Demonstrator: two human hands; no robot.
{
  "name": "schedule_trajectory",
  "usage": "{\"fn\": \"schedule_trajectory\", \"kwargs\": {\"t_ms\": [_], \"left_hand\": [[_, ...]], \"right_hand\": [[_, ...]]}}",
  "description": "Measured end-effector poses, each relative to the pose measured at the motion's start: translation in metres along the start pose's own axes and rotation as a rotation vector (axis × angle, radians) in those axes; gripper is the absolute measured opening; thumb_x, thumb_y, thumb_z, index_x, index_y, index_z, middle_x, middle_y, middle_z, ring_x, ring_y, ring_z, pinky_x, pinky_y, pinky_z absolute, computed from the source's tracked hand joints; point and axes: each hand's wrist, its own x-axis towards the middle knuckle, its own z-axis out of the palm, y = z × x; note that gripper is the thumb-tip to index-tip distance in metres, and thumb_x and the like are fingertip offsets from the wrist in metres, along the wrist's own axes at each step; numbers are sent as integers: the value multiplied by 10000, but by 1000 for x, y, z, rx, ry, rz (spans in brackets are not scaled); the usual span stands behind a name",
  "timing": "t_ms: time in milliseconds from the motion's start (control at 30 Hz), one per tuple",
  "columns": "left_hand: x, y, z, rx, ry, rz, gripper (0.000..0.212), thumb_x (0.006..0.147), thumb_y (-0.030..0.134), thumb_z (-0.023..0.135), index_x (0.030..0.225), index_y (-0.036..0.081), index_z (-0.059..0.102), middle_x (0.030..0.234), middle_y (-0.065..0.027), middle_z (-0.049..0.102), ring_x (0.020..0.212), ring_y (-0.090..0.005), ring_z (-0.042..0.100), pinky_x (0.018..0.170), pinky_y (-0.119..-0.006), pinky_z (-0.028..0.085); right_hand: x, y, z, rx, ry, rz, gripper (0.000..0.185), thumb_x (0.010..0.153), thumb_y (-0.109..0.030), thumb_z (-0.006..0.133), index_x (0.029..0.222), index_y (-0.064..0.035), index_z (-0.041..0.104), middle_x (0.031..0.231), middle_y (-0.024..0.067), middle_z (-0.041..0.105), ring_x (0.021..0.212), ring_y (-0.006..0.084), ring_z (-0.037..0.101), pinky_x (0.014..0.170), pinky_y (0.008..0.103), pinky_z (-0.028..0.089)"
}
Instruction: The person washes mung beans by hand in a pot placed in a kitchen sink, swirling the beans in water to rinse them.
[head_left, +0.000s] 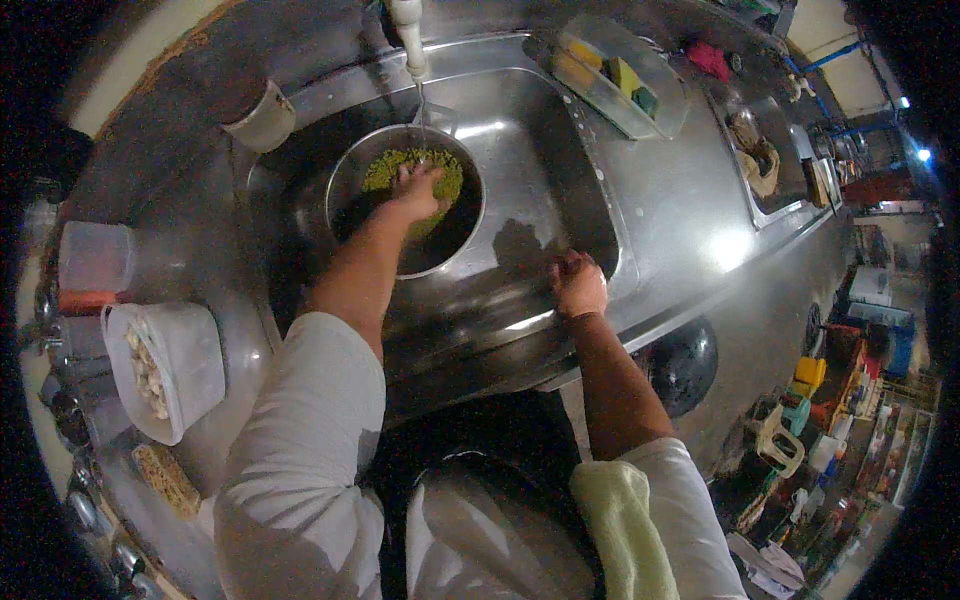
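Observation:
A round metal pot (481, 196) stands in the left part of a stainless steel sink (525, 142). Small green grains or legumes (450, 166) lie inside it, and a thin stream of water falls onto them from a white tap (409, 37). My left hand (418, 191) reaches into the pot over the green grains, fingers spread; the fingertips are partly blurred. My right hand (579, 285) is at the sink's near right edge, fingers curled, and whether it holds anything cannot be seen. A light green cloth (619, 517) hangs by my right upper arm.
A clear plastic container (667, 112) with sponges (622, 77) stands behind the sink at right. At left are a white tub (262, 124), a clear box (97, 255) and a white container (187, 360) of pale pieces. A second sink (772, 165) holds a brownish item.

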Motion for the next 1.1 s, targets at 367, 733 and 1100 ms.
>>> {"fn": "schedule_trajectory", "kwargs": {"t_ms": [367, 733, 1100], "left_hand": [[-39, -168, -45, 4, -651, -41, 281, 779, 70, 604, 1040, 96, 706, 1091, -172, 667, 988, -329, 633, 896, -415, 483], [-5, -111, -62, 6, 76, -84, 467, 793, -11, 545, 1231, 138, 610, 1237, -181, 606, 1143, -316, 586, 959, -413, 459], [26, -106, 5, -531, -118, -217, 538, 830, 8, 546, 1347, 153, 510, 1262, -203, 578, 1192, -322, 548, 1005, -385, 434]], "right_hand": [[2, -43, 4, 109, 73, -87, 175, 797, -235, 686, 913, -103, 684, 890, 184, 633, 847, 382, 628, 738, 462, 509], [-1, -6, 3, 16, 108, -63, 189, 813, -235, 669, 960, -116, 670, 892, 176, 646, 816, 373, 636, 731, 458, 519], [-2, -20, -4, 53, 135, -102, 167, 811, -228, 657, 933, -117, 681, 867, 171, 635, 811, 366, 641, 716, 453, 515]]}}
